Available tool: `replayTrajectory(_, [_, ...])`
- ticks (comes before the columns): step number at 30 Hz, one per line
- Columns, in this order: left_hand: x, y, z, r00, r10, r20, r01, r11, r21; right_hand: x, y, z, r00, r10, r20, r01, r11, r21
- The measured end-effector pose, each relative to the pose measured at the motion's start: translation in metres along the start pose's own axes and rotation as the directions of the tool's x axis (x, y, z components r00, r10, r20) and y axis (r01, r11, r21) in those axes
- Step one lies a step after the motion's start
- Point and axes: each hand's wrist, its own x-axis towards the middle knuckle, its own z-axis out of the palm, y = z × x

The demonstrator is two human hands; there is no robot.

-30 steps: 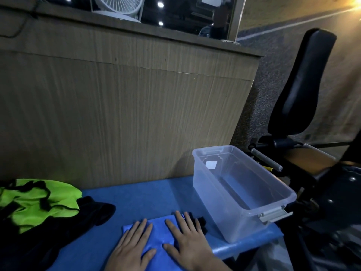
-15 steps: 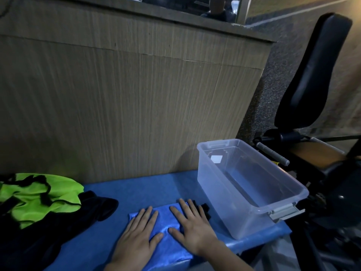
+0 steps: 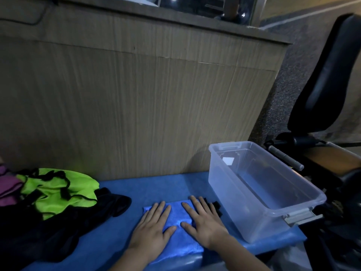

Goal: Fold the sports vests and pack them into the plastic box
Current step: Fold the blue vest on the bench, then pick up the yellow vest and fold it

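At the near edge of the blue table [image 3: 166, 184], a folded blue vest [image 3: 175, 218] lies flat, with black trim showing at its right end. The left hand [image 3: 151, 229] rests on the vest's left half, fingers straight and spread, palm down, gripping nothing. The right hand [image 3: 203, 220] lies the same way on the right half, fingers straight and pointing toward the far edge, its thumb near the left thumb but apart from it. Just beside the vest, at the table's right end, stands the clear plastic box [image 3: 230, 184], lid off, its long side running from the far edge toward the near right corner; a small white label shows inside and no vest is in it. At the left end lies a loose heap: a green vest [image 3: 58, 190] with black edging on top of black cloth [image 3: 58, 231], with a purple garment [image 3: 7, 184] at the far left. A wood-grain panel [image 3: 136, 104] rises behind the table, and a black padded seat [image 3: 328, 79] stands to the right.
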Motion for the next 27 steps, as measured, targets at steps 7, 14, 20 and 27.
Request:
replayTrajectory(7, [-0.013,-0.023,-0.020,0.999,0.009,0.051,-0.006,0.998,-0.061,0.002,-0.005,-0.012,0.999,0.006,-0.041,-0.009,0.998,-0.067])
replayTrajectory(14, [-0.053,-0.069,-0.081,0.966,-0.060,-0.253,0.028,0.991,-0.128,0.017,-0.075,-0.043,0.995,-0.088,-0.056,0.080,0.988,-0.134])
replayTrajectory(20, [-0.088,-0.098,-0.115,0.905,-0.106,-0.413,0.046,0.987,-0.153,0.035,-0.163,-0.037,0.949,-0.276,-0.151,0.262,0.959,-0.106])
replayTrajectory(27, [-0.124,-0.131,-0.142,0.840,-0.189,-0.509,0.131,0.980,-0.148,0.042,-0.227,-0.027,0.912,-0.343,-0.226,0.340,0.939,-0.055])
